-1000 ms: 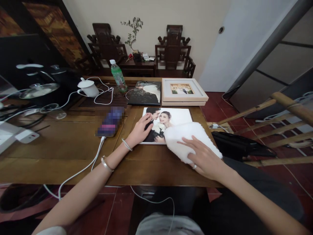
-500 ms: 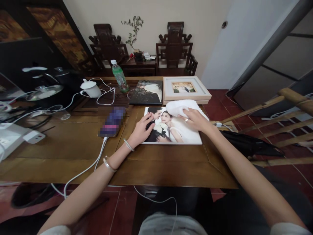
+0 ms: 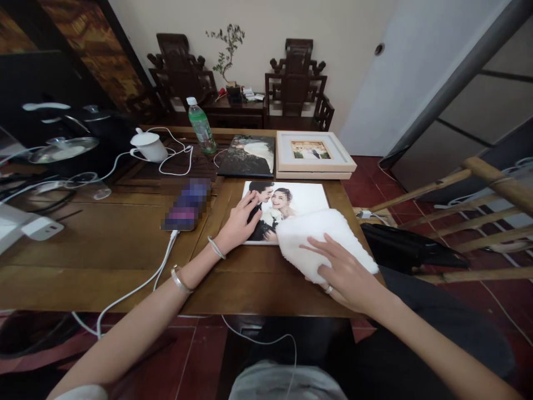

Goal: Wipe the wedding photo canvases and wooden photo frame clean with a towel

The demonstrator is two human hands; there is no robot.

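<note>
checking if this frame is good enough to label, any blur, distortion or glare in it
Head view: wide-angle stretch seems to lengthen the left forearm and right forearm; head view: the phone is pixelated; head view: the edge of the white cloth is readable, the space beneath the table dark, faint glare on the pale photo print hard to tell.

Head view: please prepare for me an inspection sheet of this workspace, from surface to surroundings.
Surface: brown wooden table.
Job's things: photo panel lying flat, partly covered by the white cloth.
Clutter: phone, green bottle, white lidded cup; farther back, a dark print and a framed photo.
Grips: left grip rests on the photo panel, fingers apart; right grip on the white cloth.
Cables: white cable runs from the phone over the near edge.
Surroundings: dark wooden chairs, potted plant, red floor.
</note>
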